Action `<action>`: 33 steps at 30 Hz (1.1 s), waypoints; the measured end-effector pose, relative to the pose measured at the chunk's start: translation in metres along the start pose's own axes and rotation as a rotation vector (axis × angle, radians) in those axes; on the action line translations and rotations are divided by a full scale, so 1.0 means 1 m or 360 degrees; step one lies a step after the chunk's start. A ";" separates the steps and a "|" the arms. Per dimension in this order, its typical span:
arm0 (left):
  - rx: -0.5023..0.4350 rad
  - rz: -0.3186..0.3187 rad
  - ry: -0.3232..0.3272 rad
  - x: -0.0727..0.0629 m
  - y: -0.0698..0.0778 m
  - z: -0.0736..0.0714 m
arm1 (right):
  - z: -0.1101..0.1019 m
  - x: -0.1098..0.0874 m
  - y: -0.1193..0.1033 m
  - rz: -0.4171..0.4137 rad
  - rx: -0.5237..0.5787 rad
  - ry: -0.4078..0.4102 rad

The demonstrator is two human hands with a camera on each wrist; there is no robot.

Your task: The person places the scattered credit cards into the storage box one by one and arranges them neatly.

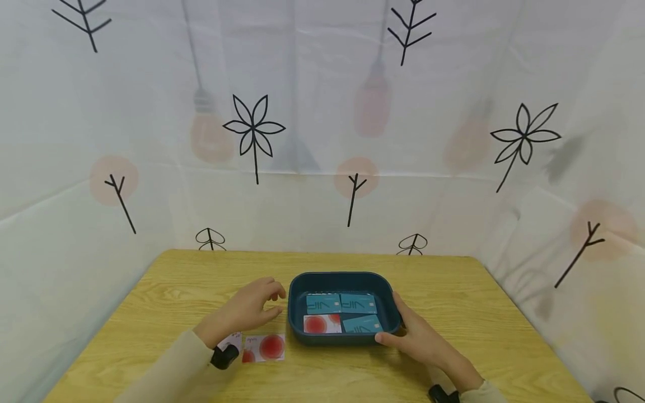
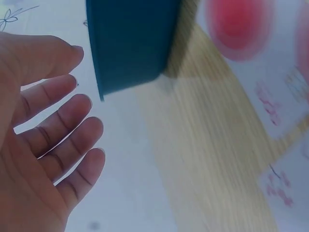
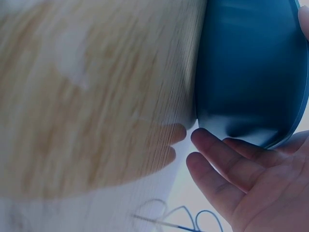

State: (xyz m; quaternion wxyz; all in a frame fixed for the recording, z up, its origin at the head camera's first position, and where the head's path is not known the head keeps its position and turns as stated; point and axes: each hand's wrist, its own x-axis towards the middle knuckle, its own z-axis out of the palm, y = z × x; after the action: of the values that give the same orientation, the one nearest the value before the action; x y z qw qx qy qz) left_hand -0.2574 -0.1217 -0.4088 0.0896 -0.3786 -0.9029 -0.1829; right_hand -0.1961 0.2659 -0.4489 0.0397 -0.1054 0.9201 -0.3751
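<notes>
A dark teal rectangular box [image 1: 345, 338] stands on the table with its open side up. Inside lie several teal cards [image 1: 322, 303] and a white card with red circles [image 1: 322, 323]. My left hand [image 1: 247, 308] hovers just left of the box, apart from it; its loosely bent fingers [image 2: 79, 140] hold nothing. With my right hand [image 1: 420, 338] I hold the box's right end, thumb at the front corner and fingers along the right side. In the right wrist view, two fingertips [image 3: 203, 137] lie close to its lower edge.
A white card with red circles [image 1: 264, 348] lies on the wooden table [image 1: 322, 378], front left of the box. Another white card [image 1: 233, 340] is partly hidden under the left wrist. A white patterned cloth [image 1: 312, 212] hangs behind and beside the table.
</notes>
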 end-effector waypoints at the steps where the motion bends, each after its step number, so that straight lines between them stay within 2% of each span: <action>1: 0.0007 -0.0007 -0.0010 -0.003 -0.001 -0.001 | 0.000 0.000 0.000 0.0002 0.0001 0.0000; 5: -0.0001 -0.0019 -0.0052 -0.011 -0.007 -0.001 | 0.000 0.000 -0.001 0.0008 0.0016 0.0000; 11: -0.0053 -0.0099 -0.0141 -0.026 -0.017 0.001 | 0.000 -0.001 -0.001 0.0003 0.0031 -0.0003; 20: -0.0073 -0.0169 -0.0170 -0.043 -0.026 0.001 | 0.000 0.000 -0.001 0.0002 -0.0001 0.0011; 33: -0.0120 -0.0266 -0.0300 -0.066 -0.038 -0.002 | -0.001 -0.001 -0.002 0.0018 0.0017 -0.0002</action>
State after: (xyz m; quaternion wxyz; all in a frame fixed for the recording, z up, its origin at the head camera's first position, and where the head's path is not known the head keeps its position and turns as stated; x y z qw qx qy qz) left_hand -0.2379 -0.1899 -0.4371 -0.0254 -0.3205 -0.9282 -0.1873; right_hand -0.1954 0.2650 -0.4472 0.0431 -0.1002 0.9186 -0.3797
